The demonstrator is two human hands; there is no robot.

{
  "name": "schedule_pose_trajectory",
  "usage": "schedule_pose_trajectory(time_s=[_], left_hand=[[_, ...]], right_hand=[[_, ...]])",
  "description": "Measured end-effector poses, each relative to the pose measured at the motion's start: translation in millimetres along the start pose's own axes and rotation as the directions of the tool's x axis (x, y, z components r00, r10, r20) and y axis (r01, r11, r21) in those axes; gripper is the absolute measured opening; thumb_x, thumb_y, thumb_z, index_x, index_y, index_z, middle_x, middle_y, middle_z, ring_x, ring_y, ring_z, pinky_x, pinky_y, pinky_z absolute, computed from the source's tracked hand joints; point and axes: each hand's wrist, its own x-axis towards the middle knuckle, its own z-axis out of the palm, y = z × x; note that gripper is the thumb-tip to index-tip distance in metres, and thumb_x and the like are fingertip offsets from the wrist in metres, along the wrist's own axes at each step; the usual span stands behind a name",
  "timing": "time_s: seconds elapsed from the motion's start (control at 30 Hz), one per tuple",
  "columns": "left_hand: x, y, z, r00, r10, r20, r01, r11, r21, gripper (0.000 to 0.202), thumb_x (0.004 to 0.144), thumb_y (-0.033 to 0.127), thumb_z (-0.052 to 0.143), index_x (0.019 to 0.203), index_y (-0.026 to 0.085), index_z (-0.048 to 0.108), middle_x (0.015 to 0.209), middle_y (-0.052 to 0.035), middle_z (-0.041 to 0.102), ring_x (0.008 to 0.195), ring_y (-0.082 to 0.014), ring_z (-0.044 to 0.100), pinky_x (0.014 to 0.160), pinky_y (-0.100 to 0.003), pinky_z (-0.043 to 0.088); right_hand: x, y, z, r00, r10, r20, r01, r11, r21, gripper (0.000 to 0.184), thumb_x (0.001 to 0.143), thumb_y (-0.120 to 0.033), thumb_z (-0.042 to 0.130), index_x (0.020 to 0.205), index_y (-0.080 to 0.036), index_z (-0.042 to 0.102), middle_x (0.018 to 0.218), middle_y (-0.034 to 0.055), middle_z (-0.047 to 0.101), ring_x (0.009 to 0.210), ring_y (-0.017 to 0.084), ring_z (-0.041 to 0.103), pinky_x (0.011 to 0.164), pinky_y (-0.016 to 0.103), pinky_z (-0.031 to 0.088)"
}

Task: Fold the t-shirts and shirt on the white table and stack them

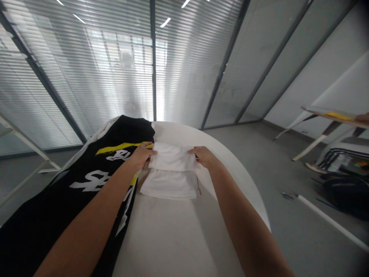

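White cloth | folded in layers on surface | L hand, R hand gripping top layer's side edges | black shirt just beside

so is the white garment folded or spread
Folded: the white garment lies in stacked layers, the left hand and right hand on its top layer.
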Motion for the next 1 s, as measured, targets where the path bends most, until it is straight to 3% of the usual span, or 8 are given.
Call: schedule_pose_trajectory(time_s=[0.13, 0.33, 0.57, 0.67, 0.77, 0.83, 0.93, 1.0], left_hand=[[-2, 7, -1.5, 0.998, 0.008, 0.06, -0.004, 0.997, -0.074, 0.066, 0.06, 0.005, 0.069, 0.123, 0.017, 0.056, 0.105, -0.0091, 0.069, 0.085, -0.0186, 0.068, 0.072, -0.03, 0.055], [-4, 12, -6.1, 0.991, 0.056, 0.122, -0.043, 0.993, -0.112, 0.057, 0.056, 0.004, 0.066, 0.111, 0.017, 0.066, 0.096, -0.0066, 0.071, 0.082, -0.018, 0.068, 0.073, -0.03, 0.053], [-6, 20, -2.8, 0.96, 0.265, 0.095, -0.254, 0.961, -0.11, 0.056, 0.055, 0.005, 0.06, 0.11, 0.013, 0.065, 0.099, -0.0046, 0.071, 0.09, -0.0172, 0.064, 0.083, -0.031, 0.05], [-3, 18, -9.6, 0.944, 0.33, 0.017, -0.331, 0.943, 0.025, 0.041, 0.057, 0.009, 0.056, 0.096, 0.016, 0.066, 0.086, -0.0018, 0.069, 0.081, -0.0157, 0.064, 0.078, -0.03, 0.051], [1, 17, -19.9, 0.924, 0.377, -0.069, -0.353, 0.906, 0.234, 0.021, 0.062, 0.01, 0.048, 0.075, 0.017, 0.063, 0.067, -0.0013, 0.062, 0.067, -0.0159, 0.061, 0.068, -0.03, 0.051], [2, 19, -23.9, 0.911, 0.403, -0.089, -0.338, 0.853, 0.398, 0.02, 0.066, 0.008, 0.044, 0.07, 0.018, 0.061, 0.066, -0.0029, 0.062, 0.066, -0.0168, 0.061, 0.066, -0.029, 0.051], [2, 20, -22.1, 0.923, 0.382, -0.047, -0.271, 0.731, 0.626, 0.027, 0.077, 0.013, 0.038, 0.074, 0.016, 0.065, 0.071, -0.0061, 0.064, 0.067, -0.0183, 0.062, 0.063, -0.026, 0.051], [0, 17, -17.4, 0.942, 0.334, 0.024, -0.236, 0.612, 0.755, 0.029, 0.082, 0.019, 0.039, 0.079, 0.014, 0.067, 0.076, -0.0092, 0.066, 0.075, -0.0202, 0.064, 0.067, -0.025, 0.05]], right_hand=[[-4, -4, -5, 0.999, 0.014, 0.038, -0.016, 0.998, 0.055, 0.019, 0.062, -0.015, 0.064, 0.081, -0.016, 0.061, 0.089, 0.0072, 0.069, 0.078, 0.017, 0.063, 0.062, 0.023, 0.048], [-14, -14, -17, 0.983, -0.068, 0.17, 0.052, 0.994, 0.097, 0.03, 0.06, -0.019, 0.067, 0.09, -0.019, 0.06, 0.104, 0.0069, 0.068, 0.087, 0.017, 0.061, 0.07, 0.024, 0.048], [-17, -23, -18, 0.945, -0.28, 0.17, 0.265, 0.959, 0.102, 0.035, 0.058, -0.02, 0.066, 0.093, -0.019, 0.063, 0.098, 0.0046, 0.069, 0.091, 0.018, 0.061, 0.077, 0.026, 0.047], [-19, -24, -26, 0.918, -0.345, 0.197, 0.348, 0.937, 0.022, 0.027, 0.058, -0.018, 0.06, 0.085, -0.019, 0.063, 0.088, 0.0032, 0.068, 0.085, 0.018, 0.061, 0.076, 0.026, 0.046], [-24, -27, -38, 0.869, -0.37, 0.328, 0.375, 0.925, 0.05, 0.017, 0.059, -0.018, 0.059, 0.075, -0.017, 0.064, 0.082, 0.0035, 0.067, 0.081, 0.018, 0.062, 0.078, 0.028, 0.047], [-28, -30, -43, 0.852, -0.368, 0.373, 0.372, 0.926, 0.063, 0.013, 0.061, -0.019, 0.059, 0.073, -0.017, 0.064, 0.08, 0.003, 0.066, 0.081, 0.017, 0.062, 0.08, 0.029, 0.047], [-29, -34, -38, 0.89, -0.31, 0.335, 0.345, 0.937, -0.049, 0.009, 0.069, -0.019, 0.058, 0.076, -0.018, 0.063, 0.082, 0.0028, 0.066, 0.08, 0.015, 0.062, 0.074, 0.025, 0.048], [-28, -34, -28, 0.942, -0.206, 0.266, 0.273, 0.93, -0.247, 0.008, 0.075, -0.019, 0.057, 0.08, -0.017, 0.062, 0.083, 0.0039, 0.066, 0.075, 0.014, 0.061, 0.066, 0.022, 0.047]])
